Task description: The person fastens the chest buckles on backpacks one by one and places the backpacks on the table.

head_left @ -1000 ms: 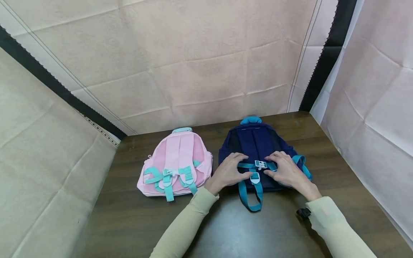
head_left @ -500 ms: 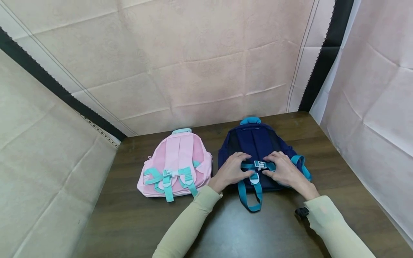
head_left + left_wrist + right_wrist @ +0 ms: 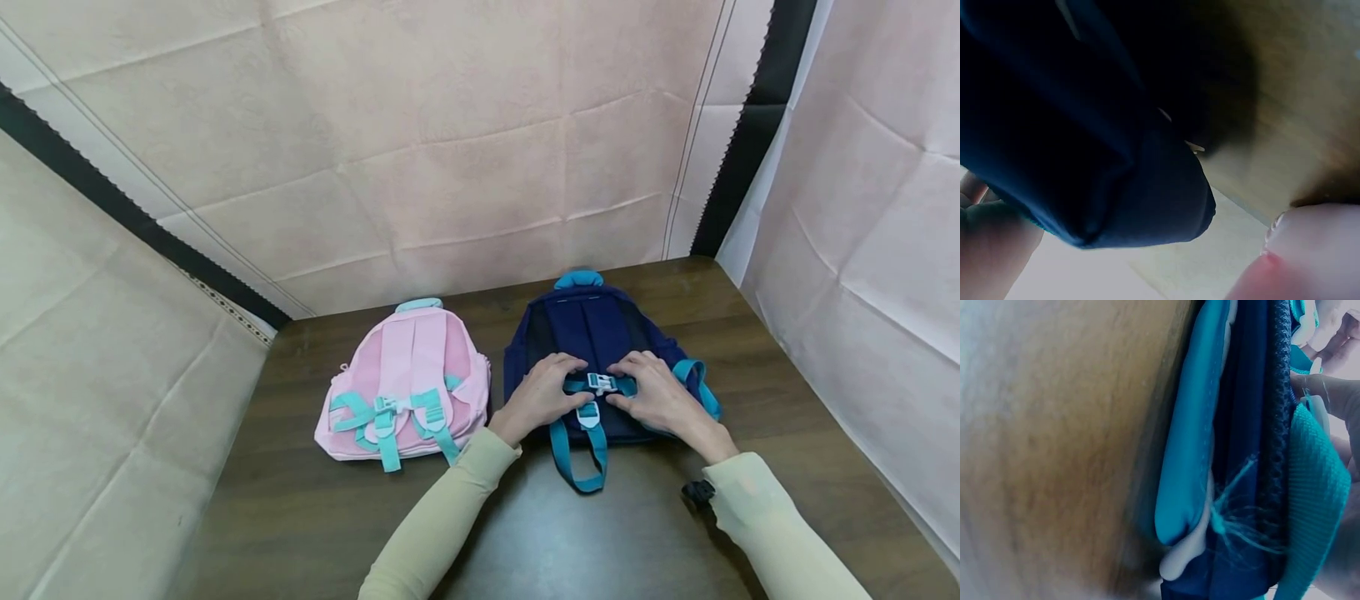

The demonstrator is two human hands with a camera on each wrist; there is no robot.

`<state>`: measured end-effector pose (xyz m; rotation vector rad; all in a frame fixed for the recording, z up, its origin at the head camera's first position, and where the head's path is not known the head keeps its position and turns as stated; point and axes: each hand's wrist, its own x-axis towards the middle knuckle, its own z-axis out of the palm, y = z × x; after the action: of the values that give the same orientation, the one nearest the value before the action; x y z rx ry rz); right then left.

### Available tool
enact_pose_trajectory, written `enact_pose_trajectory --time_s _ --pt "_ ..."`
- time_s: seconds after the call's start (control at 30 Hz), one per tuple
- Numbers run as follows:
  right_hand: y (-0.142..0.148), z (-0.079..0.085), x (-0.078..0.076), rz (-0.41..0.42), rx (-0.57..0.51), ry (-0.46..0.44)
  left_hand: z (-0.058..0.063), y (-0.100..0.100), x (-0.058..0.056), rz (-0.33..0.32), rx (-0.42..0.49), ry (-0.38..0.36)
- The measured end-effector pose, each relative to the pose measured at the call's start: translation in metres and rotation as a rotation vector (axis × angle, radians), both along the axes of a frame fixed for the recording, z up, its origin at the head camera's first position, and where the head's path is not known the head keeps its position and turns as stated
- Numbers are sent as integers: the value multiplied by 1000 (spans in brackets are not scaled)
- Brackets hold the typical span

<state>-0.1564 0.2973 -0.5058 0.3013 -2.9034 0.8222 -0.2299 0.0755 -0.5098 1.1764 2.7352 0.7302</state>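
A navy backpack (image 3: 592, 325) lies back panel up on the table, its blue handle (image 3: 579, 278) at the far end. A blue cross strap (image 3: 621, 386) with a white buckle (image 3: 601, 383) spans its back. My left hand (image 3: 542, 392) rests on the panel left of the buckle, thumb and forefinger apart on either side of the strap. My right hand (image 3: 656, 400) lies likewise on the right. The other fingers are largely hidden. Up close in the right wrist view, a blue strap (image 3: 1316, 487) covers part of the right hand. The left wrist view shows a dark navy side (image 3: 1116, 162).
A pink backpack (image 3: 420, 358) with mint straps lies close to the left of the navy one. A looped blue strap (image 3: 581, 467) hangs over the table (image 3: 585, 550) in front. Pale fabric walls (image 3: 450, 150) enclose the back and sides.
My hands have moved slightly closer together over the strap, the left one more than the right. The buckle looks the same. The head view has shifted a little.
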Motion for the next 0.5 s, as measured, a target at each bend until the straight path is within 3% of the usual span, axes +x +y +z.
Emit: enact_pose_trajectory --time_s 0.03,0.5 --pt "0 0 0 1 -1 0 9 0 5 1 -5 -5" --pt "-1 0 -2 3 -8 -13 12 6 1 -50 -17 11"
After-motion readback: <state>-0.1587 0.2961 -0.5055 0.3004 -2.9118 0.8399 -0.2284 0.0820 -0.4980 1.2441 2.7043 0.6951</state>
